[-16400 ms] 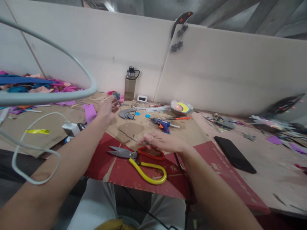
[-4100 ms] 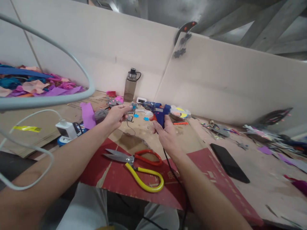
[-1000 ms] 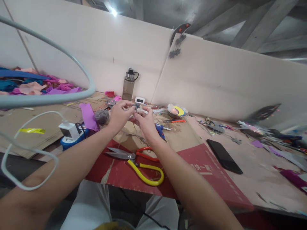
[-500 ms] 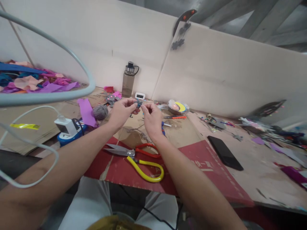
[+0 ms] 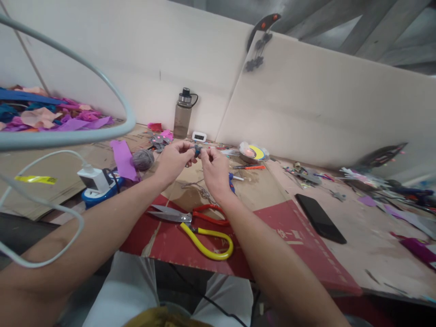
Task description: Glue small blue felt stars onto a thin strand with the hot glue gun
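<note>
My left hand (image 5: 175, 160) pinches a small grey-blue piece (image 5: 197, 150) between thumb and fingers; its kind is too small to tell. From the other side, my right hand (image 5: 214, 170) closes its thumb and forefinger at the piece's edge. Both hands are raised over the cardboard, fingertips almost meeting. Below them lie large scissors (image 5: 190, 218) with one red and one yellow handle, blades pointing left. A thin tangled cord (image 5: 199, 185) rests on the cardboard beneath my hands. Left of my left hand is a ball of grey yarn (image 5: 143, 159).
A water bottle (image 5: 183, 113) and a small white clock (image 5: 199, 136) stand at the wall. A black phone (image 5: 320, 218) lies to the right. A white charger (image 5: 95, 180) with a looping cable is at left, near purple cloth (image 5: 123, 160). A bowl (image 5: 252, 153) sits behind my right hand.
The small piece has turned slightly between my fingers, and my fingertips have shifted a little. The things on the table have stayed in place.
</note>
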Motion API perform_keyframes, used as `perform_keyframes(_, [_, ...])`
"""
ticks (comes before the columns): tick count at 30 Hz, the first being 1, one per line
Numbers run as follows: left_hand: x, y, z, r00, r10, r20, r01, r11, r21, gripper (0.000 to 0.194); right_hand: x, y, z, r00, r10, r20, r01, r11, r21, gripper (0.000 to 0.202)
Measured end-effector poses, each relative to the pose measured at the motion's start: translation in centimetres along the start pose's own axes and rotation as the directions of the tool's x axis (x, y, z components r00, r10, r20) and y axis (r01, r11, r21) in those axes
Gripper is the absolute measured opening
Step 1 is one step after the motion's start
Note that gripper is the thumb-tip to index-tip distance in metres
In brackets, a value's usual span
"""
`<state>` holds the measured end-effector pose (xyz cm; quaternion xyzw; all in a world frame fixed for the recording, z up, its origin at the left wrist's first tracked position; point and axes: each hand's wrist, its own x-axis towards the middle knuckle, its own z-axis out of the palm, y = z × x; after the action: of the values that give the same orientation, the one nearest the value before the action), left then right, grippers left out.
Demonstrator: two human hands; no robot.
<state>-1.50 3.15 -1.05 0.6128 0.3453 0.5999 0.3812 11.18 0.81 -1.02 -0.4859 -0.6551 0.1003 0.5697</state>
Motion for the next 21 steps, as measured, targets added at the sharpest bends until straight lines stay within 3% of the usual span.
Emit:
perform_keyframes(16, [-0.1, 0.5, 0.13, 0.989, -0.119, 0.084, 0.134, 0.971, -0.2, 0.01, 0.0, 0.33, -0.33, 0.996, -0.084, -0.018, 0.082, 0.993, -0.086, 0.03])
perform_keyframes(21, [-0.08, 0.75, 0.09, 0.983, -0.164, 0.086, 0.181, 0.949, -0.257, 0.014, -0.18, 0.42, -0.62, 0.998, -0.068, -0.008, 0.068, 0.998, 0.007, 0.015])
